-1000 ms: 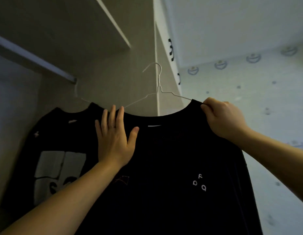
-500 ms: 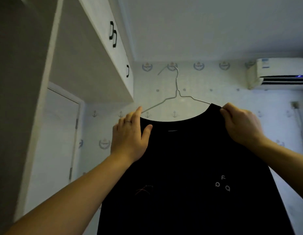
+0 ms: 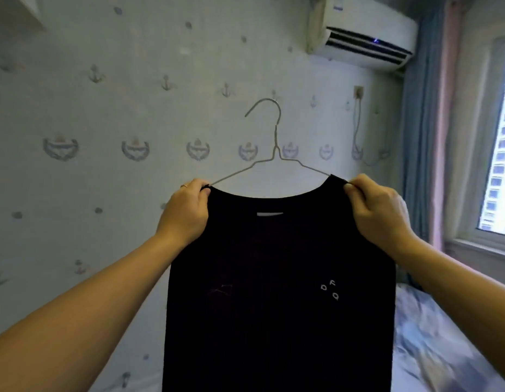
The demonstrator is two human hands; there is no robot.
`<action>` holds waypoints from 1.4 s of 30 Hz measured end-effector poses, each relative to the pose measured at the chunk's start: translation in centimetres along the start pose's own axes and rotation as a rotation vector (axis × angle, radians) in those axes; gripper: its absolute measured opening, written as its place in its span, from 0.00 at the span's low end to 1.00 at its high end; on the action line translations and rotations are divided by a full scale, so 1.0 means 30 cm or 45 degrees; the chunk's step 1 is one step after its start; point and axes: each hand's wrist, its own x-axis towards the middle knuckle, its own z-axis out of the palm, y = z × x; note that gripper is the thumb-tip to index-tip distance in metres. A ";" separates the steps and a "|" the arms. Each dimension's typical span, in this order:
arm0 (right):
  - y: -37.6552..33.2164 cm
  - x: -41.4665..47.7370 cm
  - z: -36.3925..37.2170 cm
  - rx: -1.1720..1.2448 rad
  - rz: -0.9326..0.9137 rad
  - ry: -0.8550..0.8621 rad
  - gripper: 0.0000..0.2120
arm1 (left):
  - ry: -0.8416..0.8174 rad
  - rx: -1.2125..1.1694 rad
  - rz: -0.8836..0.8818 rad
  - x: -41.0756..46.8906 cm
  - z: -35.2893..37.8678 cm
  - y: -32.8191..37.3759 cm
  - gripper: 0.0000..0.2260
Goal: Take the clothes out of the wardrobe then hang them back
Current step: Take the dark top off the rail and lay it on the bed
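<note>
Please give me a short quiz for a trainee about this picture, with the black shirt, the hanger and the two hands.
1. True or false: the hook of the wire hanger is free in the air, on no rail.
2. How do the left hand and the right hand hold the black shirt?
A) each pinches one shoulder
B) both lie flat on its front
C) both grip its hem
3. Fill in: the white letters lie on the side of the ___ hand.
Key: 1 true; 2 A; 3 right.
</note>
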 end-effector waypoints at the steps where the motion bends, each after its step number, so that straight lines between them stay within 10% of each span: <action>1: 0.050 -0.036 0.022 0.034 0.049 -0.051 0.07 | -0.026 -0.014 -0.004 -0.008 0.076 -0.020 0.09; 18: 0.637 -0.433 0.533 0.047 0.756 -0.643 0.12 | -0.585 -0.138 0.147 0.091 1.263 -0.466 0.12; 42: 1.506 -0.485 0.772 -0.245 1.260 -0.430 0.07 | -0.789 -0.169 0.380 0.282 2.509 -0.260 0.08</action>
